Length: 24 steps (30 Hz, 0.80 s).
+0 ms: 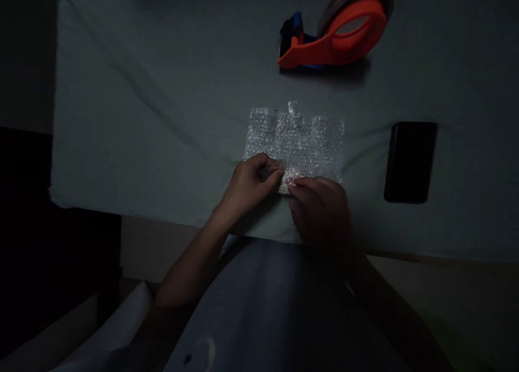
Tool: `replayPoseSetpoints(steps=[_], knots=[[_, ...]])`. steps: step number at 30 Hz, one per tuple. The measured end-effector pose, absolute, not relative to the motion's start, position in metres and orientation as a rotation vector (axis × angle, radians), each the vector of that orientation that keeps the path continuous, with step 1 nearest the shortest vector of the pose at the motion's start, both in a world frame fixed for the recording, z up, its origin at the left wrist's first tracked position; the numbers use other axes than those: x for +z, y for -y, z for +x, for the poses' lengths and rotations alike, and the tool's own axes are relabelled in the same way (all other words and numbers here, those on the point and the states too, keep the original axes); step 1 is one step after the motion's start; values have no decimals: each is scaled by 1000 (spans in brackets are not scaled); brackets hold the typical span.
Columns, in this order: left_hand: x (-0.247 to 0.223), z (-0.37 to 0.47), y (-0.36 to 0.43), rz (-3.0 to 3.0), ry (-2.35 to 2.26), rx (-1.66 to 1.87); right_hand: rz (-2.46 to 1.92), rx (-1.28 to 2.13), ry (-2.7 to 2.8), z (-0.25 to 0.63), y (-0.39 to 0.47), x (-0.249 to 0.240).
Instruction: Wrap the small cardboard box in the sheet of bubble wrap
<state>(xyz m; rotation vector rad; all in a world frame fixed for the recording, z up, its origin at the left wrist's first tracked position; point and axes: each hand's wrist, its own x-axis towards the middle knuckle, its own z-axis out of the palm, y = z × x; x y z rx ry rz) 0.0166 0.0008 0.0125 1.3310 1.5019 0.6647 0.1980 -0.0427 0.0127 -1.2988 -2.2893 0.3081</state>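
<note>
A sheet of bubble wrap (pixel 304 139) lies flat near the front edge of the table, with a small strip of clear tape (pixel 292 107) sticking out past its far edge. Its near edge looks folded or rolled over a small whitish item with pinkish marks (pixel 290 181), whose kind I cannot make out. My left hand (pixel 257 178) pinches the wrap at the left of this fold, thumb and fingers curled. On the right of the fold, my right hand (pixel 320 204) presses with curled fingers on the wrap. Its palm is in shadow.
An orange tape dispenser (pixel 357 39) with a roll of tape stands at the back of the cloth-covered table (pixel 170 91). To the right lies a black phone-like slab (pixel 411 162). The table's front edge runs just before my body. The room is dim.
</note>
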Motion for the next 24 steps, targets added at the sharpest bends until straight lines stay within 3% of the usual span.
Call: replayPoseSetpoints(steps=[6,10,16,24], knots=[[26,-11,9,1213,-1638,661,-1419,335,2458,181,40,13],[24,-24,22,1358,-1702,513,-1487,345,2509,180,40,16],[15,-22,25,1503,-1902,592,-1495,360,2504,180,41,15],[42,-33,33,1179,-1774,231,-1492,373,2482,181,41,13]])
